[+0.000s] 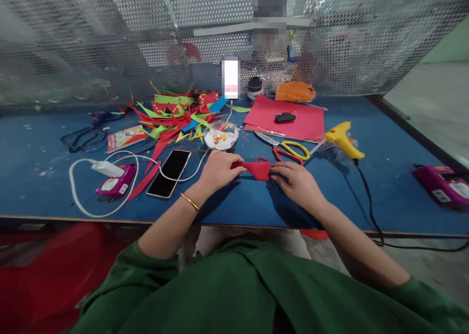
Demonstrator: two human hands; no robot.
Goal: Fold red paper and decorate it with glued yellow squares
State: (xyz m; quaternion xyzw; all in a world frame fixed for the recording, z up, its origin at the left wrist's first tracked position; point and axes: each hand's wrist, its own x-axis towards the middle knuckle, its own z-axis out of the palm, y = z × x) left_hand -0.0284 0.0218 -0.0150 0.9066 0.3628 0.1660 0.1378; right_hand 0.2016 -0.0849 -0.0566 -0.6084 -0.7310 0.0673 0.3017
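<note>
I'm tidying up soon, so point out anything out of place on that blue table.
The heap of red and green paper strips at the back left looks untidy, jumbled every which way. The black plastic key fob lying on the flat red sheets seems out of place.

No words or numbers can be read. The packet point(126, 138) on the left carries colourful print too small to make out, while the left purple block point(117, 181) and the right purple block point(436, 183) each bear small white labels, their marks blurred. The orange pack point(295, 92) shows an unclear dark mark near its right end, and the lit screen point(231, 75) is pixelated
</note>
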